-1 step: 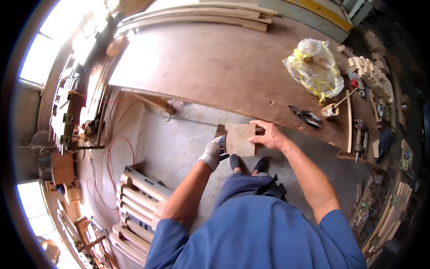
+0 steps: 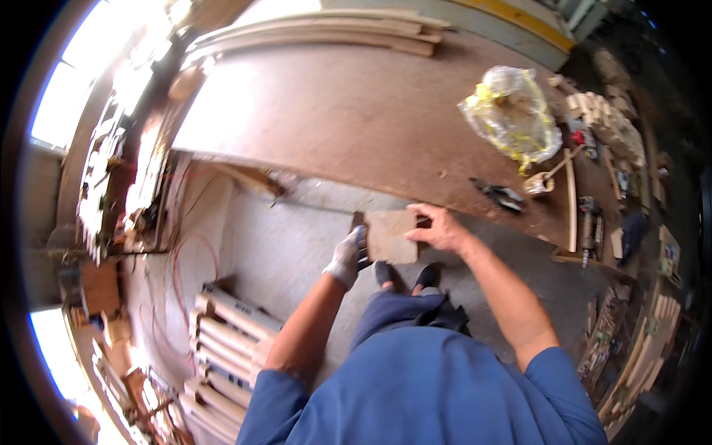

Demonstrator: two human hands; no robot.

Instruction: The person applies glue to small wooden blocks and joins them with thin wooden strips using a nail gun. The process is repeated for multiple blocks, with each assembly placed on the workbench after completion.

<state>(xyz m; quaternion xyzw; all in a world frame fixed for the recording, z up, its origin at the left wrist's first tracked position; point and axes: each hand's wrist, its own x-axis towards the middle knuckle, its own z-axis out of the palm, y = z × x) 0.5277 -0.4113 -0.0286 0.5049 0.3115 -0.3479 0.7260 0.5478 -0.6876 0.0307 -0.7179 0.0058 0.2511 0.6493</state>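
Note:
A pale, squarish wooden block (image 2: 393,236) is held out in front of my body, near the front edge of the brown workbench (image 2: 319,111). My left hand (image 2: 346,256), in a light work glove, grips its left end, where a darker edge shows. Bare, my right hand (image 2: 443,230) has thumb and fingers curled about the block's right end, with a dark gap between them. The undersides of the block and the fingertips below it are hidden.
On the bench lie pliers (image 2: 497,194), a small pot with a stick (image 2: 539,184), a crumpled clear plastic bag (image 2: 512,119) and long wooden strips (image 2: 319,31). Slatted wooden pieces (image 2: 230,334) are stacked at lower left. A red hose (image 2: 176,267) runs along the floor.
The view has shifted slightly, so the bench and its things sit a little further left. Both hands keep hold of the block, with little visible change in grip.

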